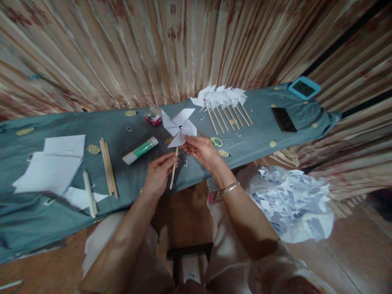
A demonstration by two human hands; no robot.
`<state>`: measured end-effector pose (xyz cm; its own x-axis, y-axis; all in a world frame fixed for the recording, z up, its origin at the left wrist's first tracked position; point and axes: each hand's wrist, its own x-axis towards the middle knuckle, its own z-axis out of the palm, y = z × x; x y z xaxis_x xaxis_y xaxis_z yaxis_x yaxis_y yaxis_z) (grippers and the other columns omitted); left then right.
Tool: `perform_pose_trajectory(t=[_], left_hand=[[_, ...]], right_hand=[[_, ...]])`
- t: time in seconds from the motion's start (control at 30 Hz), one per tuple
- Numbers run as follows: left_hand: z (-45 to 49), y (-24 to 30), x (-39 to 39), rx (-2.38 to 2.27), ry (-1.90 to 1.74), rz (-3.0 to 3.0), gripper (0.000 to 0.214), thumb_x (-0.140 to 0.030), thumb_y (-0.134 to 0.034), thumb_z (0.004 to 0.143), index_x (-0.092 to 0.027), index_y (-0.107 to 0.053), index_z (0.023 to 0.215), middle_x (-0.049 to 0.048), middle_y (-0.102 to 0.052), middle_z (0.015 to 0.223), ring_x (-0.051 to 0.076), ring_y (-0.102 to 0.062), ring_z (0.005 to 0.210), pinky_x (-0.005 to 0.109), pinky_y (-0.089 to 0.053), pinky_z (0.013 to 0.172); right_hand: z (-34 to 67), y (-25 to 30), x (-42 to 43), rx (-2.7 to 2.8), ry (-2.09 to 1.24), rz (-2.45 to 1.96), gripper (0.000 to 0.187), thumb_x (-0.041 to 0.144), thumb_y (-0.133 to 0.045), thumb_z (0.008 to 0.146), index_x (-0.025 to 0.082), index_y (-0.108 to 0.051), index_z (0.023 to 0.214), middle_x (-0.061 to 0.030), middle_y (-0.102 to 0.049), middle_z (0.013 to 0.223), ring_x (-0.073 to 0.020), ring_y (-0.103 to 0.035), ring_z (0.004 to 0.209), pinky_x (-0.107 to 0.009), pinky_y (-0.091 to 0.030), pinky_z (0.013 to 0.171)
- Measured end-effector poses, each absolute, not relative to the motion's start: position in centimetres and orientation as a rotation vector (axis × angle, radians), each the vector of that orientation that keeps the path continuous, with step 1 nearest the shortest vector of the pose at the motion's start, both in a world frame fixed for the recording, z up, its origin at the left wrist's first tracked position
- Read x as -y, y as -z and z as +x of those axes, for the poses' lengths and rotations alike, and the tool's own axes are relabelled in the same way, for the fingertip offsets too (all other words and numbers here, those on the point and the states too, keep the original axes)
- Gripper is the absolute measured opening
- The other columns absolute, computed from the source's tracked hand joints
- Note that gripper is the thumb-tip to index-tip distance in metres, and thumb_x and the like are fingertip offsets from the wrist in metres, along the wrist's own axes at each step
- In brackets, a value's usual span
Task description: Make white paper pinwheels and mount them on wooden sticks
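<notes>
A white paper pinwheel [178, 126] with a shiny pin at its centre sits on top of a thin wooden stick [173, 169]. My left hand [159, 173] pinches that stick near its middle, fingers closed. My right hand [202, 150] has its fingertips closed on the lower right blade of the pinwheel. Both hands hover over the front edge of a table covered in grey-blue cloth [122, 130].
Several finished pinwheels [222, 100] lie in a row at the back right. A glue stick [140, 150], loose wooden sticks [108, 166], white paper sheets [55, 163], a small red-and-white box [152, 118], a phone [283, 119], a blue timer [304, 87]. A bag of paper scraps [290, 200] sits on the floor.
</notes>
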<state>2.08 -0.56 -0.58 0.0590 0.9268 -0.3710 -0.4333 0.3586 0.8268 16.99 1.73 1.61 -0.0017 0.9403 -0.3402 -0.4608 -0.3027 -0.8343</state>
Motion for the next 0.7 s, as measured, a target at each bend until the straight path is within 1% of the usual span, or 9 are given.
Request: perform_pose_trajectory(t=[0.1,0.2,0.3,0.4,0.47,0.57,0.63,0.7], left_hand=[[1.9,0.4,0.5,-1.048,-1.134,0.587,0.042,-0.033,-0.096,0.036,-0.018,-0.078,0.070,0.0004,-0.072,0.066,0.008,-0.060,0.059,0.020,-0.050,0.061],[1.8,0.2,0.4,-1.046,-1.147,0.607,0.041,-0.034,-0.096,0.038,-0.017,-0.078,0.072,0.0011,-0.073,0.069,0.008,-0.060,0.059,0.020,-0.050,0.061],[1.7,0.1,0.3,-1.054,-1.146,0.618,0.041,-0.033,-0.095,0.039,-0.017,-0.078,0.072,0.0016,-0.074,0.071,0.008,-0.059,0.059,0.021,-0.050,0.061],[1.8,0.1,0.4,-1.055,-1.129,0.610,0.042,-0.034,-0.095,0.037,-0.016,-0.078,0.072,0.0023,-0.074,0.073,0.008,-0.059,0.060,0.021,-0.050,0.061],[1.9,0.2,0.5,-1.058,-1.121,0.598,0.044,-0.035,-0.096,0.035,-0.016,-0.077,0.071,0.0023,-0.074,0.072,0.009,-0.059,0.059,0.022,-0.050,0.061],[2.1,0.2,0.8,-1.055,-1.091,0.595,0.046,-0.036,-0.097,0.035,-0.016,-0.078,0.072,0.0024,-0.073,0.069,0.009,-0.060,0.060,0.022,-0.050,0.061],[2.3,0.2,0.9,-1.051,-1.060,0.602,0.047,-0.037,-0.097,0.036,-0.015,-0.078,0.074,0.0034,-0.073,0.070,0.009,-0.060,0.060,0.022,-0.049,0.062],[2.4,0.3,1.1,-1.051,-1.041,0.607,0.047,-0.037,-0.097,0.037,-0.014,-0.078,0.074,0.0042,-0.074,0.070,0.010,-0.060,0.060,0.023,-0.049,0.063]], right_hand=[[17.1,-2.1,-1.5,0.644,-1.606,-1.129,0.039,0.048,-0.092,0.049,0.016,-0.074,0.063,-0.0031,-0.074,0.062,-0.0085,-0.062,0.056,-0.018,-0.047,0.052],[17.5,-2.6,-1.3,0.668,-1.615,-1.129,0.039,0.048,-0.091,0.052,0.015,-0.073,0.060,-0.0026,-0.071,0.058,-0.0064,-0.060,0.052,-0.016,-0.045,0.051],[18.3,-3.0,-1.5,0.608,-1.510,-1.091,0.034,0.042,-0.091,0.053,0.017,-0.068,0.055,0.0011,-0.067,0.053,-0.0046,-0.055,0.047,-0.015,-0.037,0.043],[19.2,-3.0,-2.1,0.507,-1.331,-1.043,0.032,0.037,-0.090,0.056,0.018,-0.065,0.056,0.0040,-0.065,0.052,-0.0025,-0.047,0.043,-0.016,-0.030,0.039],[19.8,-2.7,-2.5,0.459,-1.206,-1.059,0.029,0.037,-0.089,0.059,0.019,-0.066,0.059,0.0040,-0.067,0.056,-0.0023,-0.045,0.044,-0.017,-0.032,0.041],[20.1,-2.1,-2.9,0.439,-1.086,-1.130,0.027,0.037,-0.089,0.057,0.021,-0.071,0.069,0.0032,-0.073,0.068,-0.0043,-0.054,0.054,-0.017,-0.041,0.050],[19.9,-1.8,-2.9,0.473,-1.111,-1.157,0.029,0.040,-0.088,0.056,0.022,-0.073,0.072,0.0026,-0.074,0.073,-0.0072,-0.060,0.062,-0.019,-0.046,0.057],[19.6,-1.6,-2.9,0.508,-1.175,-1.146,0.031,0.043,-0.088,0.055,0.022,-0.072,0.070,0.0011,-0.075,0.072,-0.0118,-0.064,0.068,-0.024,-0.049,0.062]])
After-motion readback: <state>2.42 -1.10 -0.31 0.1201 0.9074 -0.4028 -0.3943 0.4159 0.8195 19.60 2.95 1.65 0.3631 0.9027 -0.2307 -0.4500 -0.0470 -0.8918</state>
